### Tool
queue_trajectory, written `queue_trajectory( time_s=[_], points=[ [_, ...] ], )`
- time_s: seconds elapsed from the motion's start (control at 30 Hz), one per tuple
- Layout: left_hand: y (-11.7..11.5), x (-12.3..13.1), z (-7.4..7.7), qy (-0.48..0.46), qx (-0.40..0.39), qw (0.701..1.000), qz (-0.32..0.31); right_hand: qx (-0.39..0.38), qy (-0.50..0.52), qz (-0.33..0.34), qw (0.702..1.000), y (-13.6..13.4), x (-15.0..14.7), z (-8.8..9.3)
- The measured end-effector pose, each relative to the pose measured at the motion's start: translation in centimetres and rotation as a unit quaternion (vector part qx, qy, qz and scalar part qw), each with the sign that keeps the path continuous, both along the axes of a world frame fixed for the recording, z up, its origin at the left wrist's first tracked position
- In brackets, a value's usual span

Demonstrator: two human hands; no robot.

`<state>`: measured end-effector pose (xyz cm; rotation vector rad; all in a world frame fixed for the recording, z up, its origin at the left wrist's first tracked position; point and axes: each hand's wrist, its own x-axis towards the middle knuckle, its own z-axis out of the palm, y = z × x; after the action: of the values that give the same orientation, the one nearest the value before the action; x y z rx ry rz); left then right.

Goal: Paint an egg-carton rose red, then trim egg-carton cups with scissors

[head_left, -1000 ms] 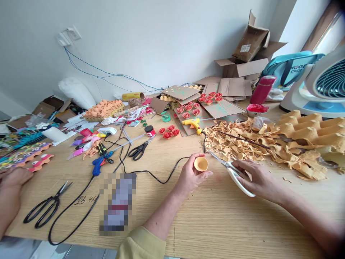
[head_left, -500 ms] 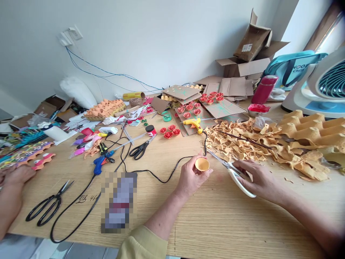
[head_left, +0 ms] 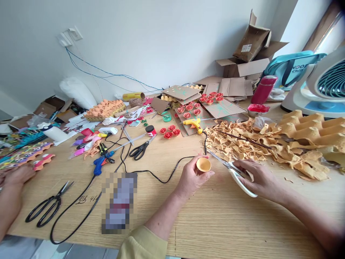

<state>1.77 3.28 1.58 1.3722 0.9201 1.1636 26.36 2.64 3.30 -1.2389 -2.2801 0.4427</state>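
My left hand [head_left: 192, 178] is closed around a small yellow egg-carton cup [head_left: 204, 164], its round mouth tilted toward me. In my right hand [head_left: 254, 178] is a pair of white-handled scissors [head_left: 239, 180], the blades pointing up and left, a short way right of the cup and apart from it. Beyond the scissors lies a heap of yellow carton scraps [head_left: 237, 138]. A yellow glue gun [head_left: 194, 124] rests behind the cup, on cardboard beside several red carton roses [head_left: 169, 133].
At right stand a yellow egg tray [head_left: 309, 126], a red paint bowl [head_left: 258, 109] and a fan [head_left: 309, 86]. Black scissors [head_left: 51, 207], a blue glue gun [head_left: 101, 163] and its looping cord lie at left. Another person's hand [head_left: 20, 175] rests at the left edge.
My left hand has shifted very slightly right with the cup, whose mouth faces me a little more. The scissors and my right hand have barely moved.
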Motion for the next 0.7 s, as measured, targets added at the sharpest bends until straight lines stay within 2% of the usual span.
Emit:
queue_trajectory(
  time_s=[0.2,0.47,0.7],
  points=[
    [0.2,0.0,0.0,-0.005,-0.011,1.000,-0.022,0.028,-0.017,0.026,0.999,0.2,0.4,-0.1],
    [-0.6,0.0,1.5,0.073,-0.004,0.994,-0.087,0.030,-0.031,0.070,0.997,0.5,1.4,-0.6],
    [-0.7,-0.4,1.1,0.125,-0.021,0.982,-0.142,0.024,-0.039,0.107,0.993,0.3,1.1,-0.1]
  ],
)
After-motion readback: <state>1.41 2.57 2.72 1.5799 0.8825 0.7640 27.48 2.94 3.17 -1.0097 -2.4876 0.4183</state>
